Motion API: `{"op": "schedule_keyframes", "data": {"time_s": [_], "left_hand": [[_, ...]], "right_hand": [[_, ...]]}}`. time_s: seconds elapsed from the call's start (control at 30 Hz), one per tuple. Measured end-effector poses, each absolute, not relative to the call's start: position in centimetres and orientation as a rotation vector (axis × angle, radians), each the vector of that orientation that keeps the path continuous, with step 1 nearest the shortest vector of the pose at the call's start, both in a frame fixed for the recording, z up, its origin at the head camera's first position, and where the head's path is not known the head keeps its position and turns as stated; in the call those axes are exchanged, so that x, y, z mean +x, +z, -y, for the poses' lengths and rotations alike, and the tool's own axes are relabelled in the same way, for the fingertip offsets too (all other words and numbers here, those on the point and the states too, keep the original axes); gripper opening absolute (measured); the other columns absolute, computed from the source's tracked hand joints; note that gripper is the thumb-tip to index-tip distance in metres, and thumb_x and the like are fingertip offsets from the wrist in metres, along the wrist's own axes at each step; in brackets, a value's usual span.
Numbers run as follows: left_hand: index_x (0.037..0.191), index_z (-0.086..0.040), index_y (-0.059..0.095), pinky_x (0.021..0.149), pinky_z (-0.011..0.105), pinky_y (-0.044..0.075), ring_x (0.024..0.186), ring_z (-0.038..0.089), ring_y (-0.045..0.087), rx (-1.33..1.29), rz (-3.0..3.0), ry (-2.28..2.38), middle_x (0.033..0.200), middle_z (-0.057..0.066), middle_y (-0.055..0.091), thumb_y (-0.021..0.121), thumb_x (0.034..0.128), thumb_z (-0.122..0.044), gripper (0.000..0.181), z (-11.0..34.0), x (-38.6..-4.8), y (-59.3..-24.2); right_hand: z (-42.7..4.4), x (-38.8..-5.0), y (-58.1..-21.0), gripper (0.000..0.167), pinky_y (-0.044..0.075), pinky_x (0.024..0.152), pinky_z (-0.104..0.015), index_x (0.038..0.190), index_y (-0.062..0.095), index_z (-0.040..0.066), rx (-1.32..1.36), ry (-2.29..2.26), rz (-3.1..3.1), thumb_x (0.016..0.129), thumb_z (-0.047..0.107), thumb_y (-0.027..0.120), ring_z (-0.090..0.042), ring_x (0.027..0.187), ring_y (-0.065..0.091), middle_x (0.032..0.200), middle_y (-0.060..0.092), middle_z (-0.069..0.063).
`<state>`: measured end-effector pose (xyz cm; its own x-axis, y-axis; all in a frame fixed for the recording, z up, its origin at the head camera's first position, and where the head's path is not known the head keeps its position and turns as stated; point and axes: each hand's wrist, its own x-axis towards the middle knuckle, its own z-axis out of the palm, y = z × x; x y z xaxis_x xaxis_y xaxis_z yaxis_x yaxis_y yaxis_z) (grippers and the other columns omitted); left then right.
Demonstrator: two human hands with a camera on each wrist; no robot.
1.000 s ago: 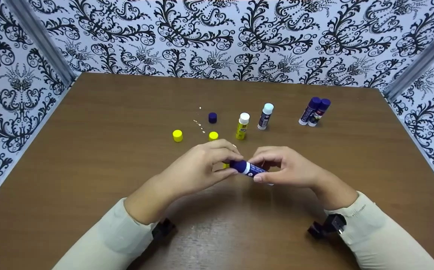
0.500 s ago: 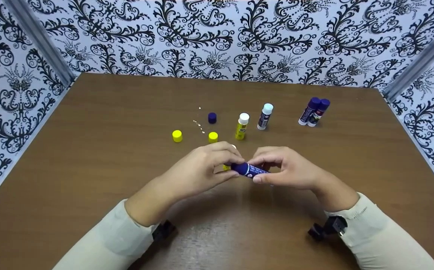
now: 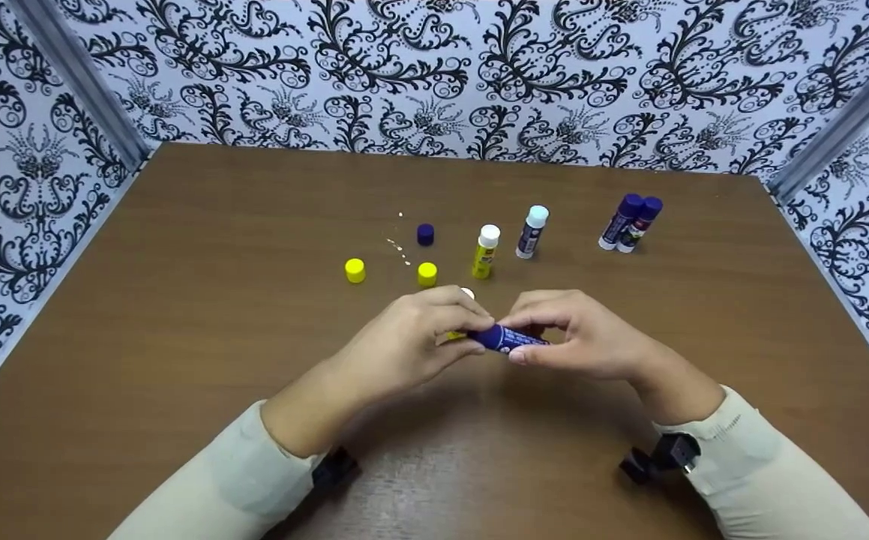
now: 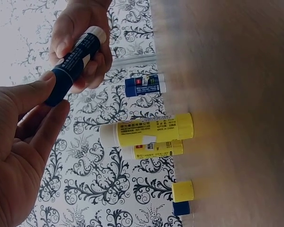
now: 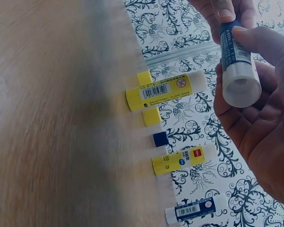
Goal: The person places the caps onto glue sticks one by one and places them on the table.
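Table (image 3: 217, 300) spread brown; above it, the left hand (image 3: 413, 330) pinched one end and the right hand (image 3: 582, 334) gripped the other of a tilted blue glue stick (image 3: 507, 340). On the table stood yellow glue sticks (image 3: 483, 260) and a blue cap (image 3: 425, 235).

The head view looks forward and down from above; both wrist views, sideways and nearer, share the blue-and-white cylindrical plastic glue stick (image 4: 77, 59).
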<state>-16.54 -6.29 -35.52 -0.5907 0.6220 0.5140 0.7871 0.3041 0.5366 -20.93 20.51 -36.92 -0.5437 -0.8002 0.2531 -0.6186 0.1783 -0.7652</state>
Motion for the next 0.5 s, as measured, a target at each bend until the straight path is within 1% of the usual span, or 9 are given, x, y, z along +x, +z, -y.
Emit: {"op": "schedule_keyframes", "data": {"time_s": [0.27,0.5], "left_hand": [[0.115,-0.002,0.078,0.093,0.018,0.059,0.105,0.017,0.073,-1.287,2.372,-1.143,0.112,0.007,0.075,0.081,0.089,-0.007,0.027,6.1,-16.48,-35.53],[0.115,-0.002,0.078,0.094,0.018,0.058,0.105,0.017,0.073,-1.278,2.384,-1.141,0.112,0.008,0.075,0.081,0.0889,-0.008,0.027,6.01,-16.46,-35.57]], "right_hand": [[-20.57,-20.96,-36.85,0.029,0.057,0.075,-0.022,0.12,0.078,0.012,-1.401,-1.271,-2.263,0.092,0.006,0.078,-0.015,0.094,0.065,0.106,0.073,-0.004],[-20.64,-21.0,-36.77,0.03,0.056,0.073,-0.023,0.121,0.077,0.012,-1.415,-1.264,-2.252,0.092,0.005,0.078,-0.015,0.092,0.063,0.106,0.073,-0.003]]}}
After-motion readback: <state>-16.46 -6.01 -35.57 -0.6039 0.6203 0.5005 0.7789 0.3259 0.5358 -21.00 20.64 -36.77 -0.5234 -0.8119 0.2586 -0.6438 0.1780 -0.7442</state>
